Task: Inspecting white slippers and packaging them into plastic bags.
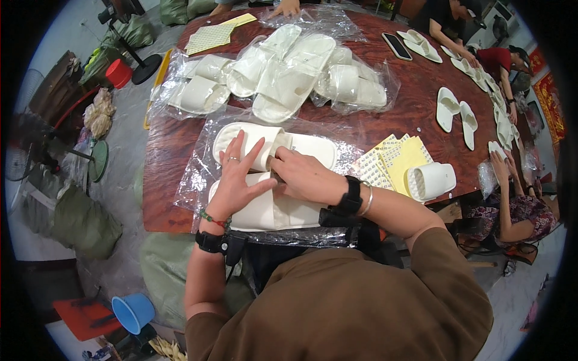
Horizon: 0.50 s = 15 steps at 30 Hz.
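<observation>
A red-brown table point(164, 204) stands in a cluttered room. Two white slippers point(256, 209) lie amid clear plastic point(194, 171) directly beneath the hands, long axes crosswise, toes left. Left hand point(242, 175), nearer the toes: open, fingers spread. Right hand point(308, 177), by the strap openings: curled, grip cannot be told. Beyond: one slipper heap point(289, 78), uncounted. Rightward: one loose slipper point(435, 180), one phone point(397, 46)

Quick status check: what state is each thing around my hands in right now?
Left hand: open, fingers spread over the front slippers
Right hand: fingers bent at the straps, tips hidden
Front slippers: side by side, clear plastic around them
Heaped slippers: wrapped, piled
Sticker sheets: fanned, overlapping
Phone: flat, screen dark
</observation>
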{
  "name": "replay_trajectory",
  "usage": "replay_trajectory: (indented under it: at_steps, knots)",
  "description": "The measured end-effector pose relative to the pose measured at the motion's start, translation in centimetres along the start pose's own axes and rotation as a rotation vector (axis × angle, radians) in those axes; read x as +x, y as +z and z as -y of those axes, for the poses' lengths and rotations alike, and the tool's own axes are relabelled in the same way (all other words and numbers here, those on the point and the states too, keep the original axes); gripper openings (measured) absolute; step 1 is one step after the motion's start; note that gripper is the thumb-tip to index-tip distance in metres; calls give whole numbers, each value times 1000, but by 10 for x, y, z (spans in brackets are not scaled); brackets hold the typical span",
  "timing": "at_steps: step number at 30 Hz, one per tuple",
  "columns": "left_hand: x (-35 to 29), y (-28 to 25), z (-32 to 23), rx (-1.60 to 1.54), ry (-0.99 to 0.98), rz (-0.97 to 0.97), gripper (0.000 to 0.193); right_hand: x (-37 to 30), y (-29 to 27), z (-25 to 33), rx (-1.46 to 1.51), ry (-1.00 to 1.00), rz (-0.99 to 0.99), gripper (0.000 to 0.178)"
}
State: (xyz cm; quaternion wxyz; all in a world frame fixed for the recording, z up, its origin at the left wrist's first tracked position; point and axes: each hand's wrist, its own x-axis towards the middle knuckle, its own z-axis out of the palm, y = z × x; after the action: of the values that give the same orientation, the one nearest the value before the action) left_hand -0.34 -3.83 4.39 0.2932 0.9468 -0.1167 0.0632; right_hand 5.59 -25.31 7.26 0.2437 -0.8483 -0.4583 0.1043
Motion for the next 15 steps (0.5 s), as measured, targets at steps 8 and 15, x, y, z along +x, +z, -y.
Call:
replay_trajectory:
  at_steps: [8, 15]
  knots:
    - [3, -19, 24, -472, -63, -140, 56, 26, 43, -21, 89, 22, -188, 19]
    - [-14, -5, 62, -385, -197, -220, 55, -1, -1, -30, 115, 101, -156, 17]
